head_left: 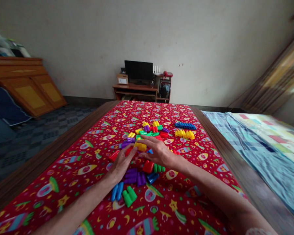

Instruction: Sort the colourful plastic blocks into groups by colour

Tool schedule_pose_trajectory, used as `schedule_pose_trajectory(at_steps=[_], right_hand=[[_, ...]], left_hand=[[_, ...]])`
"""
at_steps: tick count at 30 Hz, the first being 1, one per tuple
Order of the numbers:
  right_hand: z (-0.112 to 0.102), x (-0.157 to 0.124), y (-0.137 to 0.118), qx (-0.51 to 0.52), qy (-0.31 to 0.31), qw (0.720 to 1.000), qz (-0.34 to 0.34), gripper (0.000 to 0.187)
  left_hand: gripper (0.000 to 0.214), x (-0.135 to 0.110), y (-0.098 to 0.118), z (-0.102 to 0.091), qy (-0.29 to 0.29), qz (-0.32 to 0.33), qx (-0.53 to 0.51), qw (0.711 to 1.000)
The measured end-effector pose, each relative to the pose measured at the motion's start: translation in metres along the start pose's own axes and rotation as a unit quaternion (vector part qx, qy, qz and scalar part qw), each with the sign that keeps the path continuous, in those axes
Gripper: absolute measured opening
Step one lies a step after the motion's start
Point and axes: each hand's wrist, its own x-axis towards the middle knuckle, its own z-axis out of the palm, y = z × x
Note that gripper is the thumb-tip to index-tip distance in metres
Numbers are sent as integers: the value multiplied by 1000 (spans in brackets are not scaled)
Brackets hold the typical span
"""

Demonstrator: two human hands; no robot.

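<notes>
A heap of coloured plastic blocks [147, 133] lies on a red patterned cloth [88, 169] over a table. My left hand [121, 163] rests flat among the blocks, fingers stretched toward a yellow block [140, 146]. My right hand [156, 150] reaches across from the right, fingers spread over the pile, its fingertips touching the same yellow block. Purple blocks [133, 176], a red block [148, 166], green blocks [129, 195] and blue blocks [117, 191] lie under and near my wrists. A joined blue row [185, 125] and a joined yellow row [184, 133] lie apart at the far right.
The wooden table edge [235, 163] runs along the right, with a bed under a checked blanket [259, 147] beyond it. A desk with a monitor [138, 70] stands at the far wall. A wooden cabinet [26, 85] is at the left.
</notes>
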Motion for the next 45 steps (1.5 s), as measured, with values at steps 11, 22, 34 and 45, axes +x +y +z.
schedule_pose_trajectory(at_steps=[11, 22, 34, 45], right_hand=[[-5, 2, -22, -300, -27, 954, 15, 34], [-30, 8, 7, -249, 2, 968, 25, 33], [-149, -53, 106, -198, -81, 922, 323, 27], [-127, -53, 118, -239, -121, 906, 327, 39]], left_hand=[[34, -3, 9, 7, -12, 1, 32, 999], [36, -4, 13, 9, -14, 9, 28, 999], [36, -4, 11, 8, -46, 30, 54, 997], [35, -3, 7, 6, -52, 28, 60, 996]])
